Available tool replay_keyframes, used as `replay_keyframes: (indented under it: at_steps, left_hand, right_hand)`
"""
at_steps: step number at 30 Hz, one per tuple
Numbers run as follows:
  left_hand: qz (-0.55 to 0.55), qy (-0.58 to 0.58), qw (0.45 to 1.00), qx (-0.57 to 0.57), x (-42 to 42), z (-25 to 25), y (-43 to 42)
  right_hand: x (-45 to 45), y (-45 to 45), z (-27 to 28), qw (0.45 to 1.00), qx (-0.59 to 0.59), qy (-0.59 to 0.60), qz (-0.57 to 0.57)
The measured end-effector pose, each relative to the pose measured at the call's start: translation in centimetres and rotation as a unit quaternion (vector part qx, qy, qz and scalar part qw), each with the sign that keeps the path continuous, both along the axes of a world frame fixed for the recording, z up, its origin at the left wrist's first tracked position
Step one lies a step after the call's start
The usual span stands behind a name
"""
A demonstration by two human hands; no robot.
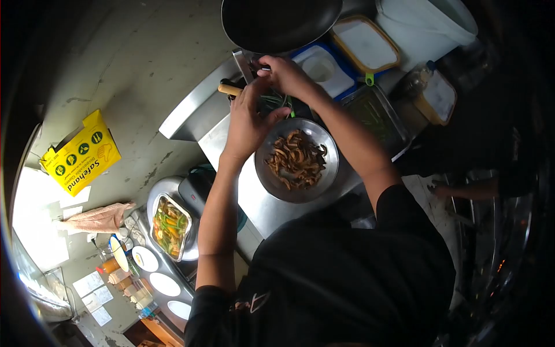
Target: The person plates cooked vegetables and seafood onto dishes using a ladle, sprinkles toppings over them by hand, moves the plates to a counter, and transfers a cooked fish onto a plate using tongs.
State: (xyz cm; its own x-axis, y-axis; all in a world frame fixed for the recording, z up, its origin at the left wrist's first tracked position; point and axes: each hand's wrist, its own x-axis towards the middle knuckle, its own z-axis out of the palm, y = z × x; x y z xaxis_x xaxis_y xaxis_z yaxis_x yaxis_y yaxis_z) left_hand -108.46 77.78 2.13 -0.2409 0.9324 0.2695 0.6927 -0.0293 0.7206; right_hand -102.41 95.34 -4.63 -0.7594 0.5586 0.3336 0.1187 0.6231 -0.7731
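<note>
Head view: bent fingers are shown on the right hand (283, 75) and a spread thumb on the left hand (247, 115); whether anything is grasped by either cannot be told. Green stalks (276, 100) are seen just beneath, at five o'clock; probably light and limp, they are best held as a bunch. Farther along, soft-looking brown strips (298, 159) are held in a steel bowl (263, 166) on the desk (267, 217), best gripped by its rim. Space is crowded by a wooden handle (229, 89) at nine, a dark pan (280, 23) at twelve and a pale-lidded tub (365, 43) at two.

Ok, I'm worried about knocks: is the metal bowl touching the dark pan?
Apart: the head view shows a gap between the metal bowl and dark pan, the right hand showing there.
</note>
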Motion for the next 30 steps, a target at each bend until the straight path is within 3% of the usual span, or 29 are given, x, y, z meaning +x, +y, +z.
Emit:
replay_keyframes:
  at_steps: [1,4,5,8,12,14,19,22,25,30]
  left_hand:
    - [0.039,0.134,0.99,-0.018,0.2,0.7,-0.6]
    - [0.159,0.197,0.965,-0.062,-0.3,-0.5,-2.2]
    - [0.166,0.112,0.977,-0.079,-0.7,-0.8,-2.6]
    - [0.143,0.082,0.981,-0.099,-2.9,-2.4,-3.2]
    - [0.238,0.206,0.947,-0.067,-3.2,-1.1,-2.0]
    - [0.256,0.199,0.945,-0.04,-3.6,0.3,-1.4]
    - [0.182,0.186,0.965,-0.041,-5.8,1.3,-0.7]
    - [0.18,0.187,0.966,0.004,-5.5,1.6,-0.4]
    - [0.199,0.161,0.965,-0.047,-3.8,2.6,-1.8]
    - [0.182,0.232,0.955,0.038,-1.4,1.9,-7.0]
  right_hand:
    - [-0.8,-0.6,-0.1,1.0,0.016,-0.01,-0.02]
    - [-1.8,-1.3,-0.2,1.0,-0.005,0.023,-0.012]
    - [-1.9,-1.5,-0.1,0.999,-0.025,0.044,0.0]
    - [-0.1,-1.8,1.0,0.996,-0.063,0.031,0.047]
    - [2.0,-1.6,1.8,0.997,0.016,0.026,0.065]
    - [2.7,-1.6,2.6,0.992,-0.017,0.073,0.101]
    - [3.8,-0.6,5.2,0.986,0.026,0.133,0.101]
    - [5.8,-2.1,8.0,0.983,0.06,0.132,0.112]
    - [8.0,-4.1,9.3,0.971,0.138,0.154,0.117]
    - [11.7,-5.5,9.8,0.945,0.195,0.243,0.103]
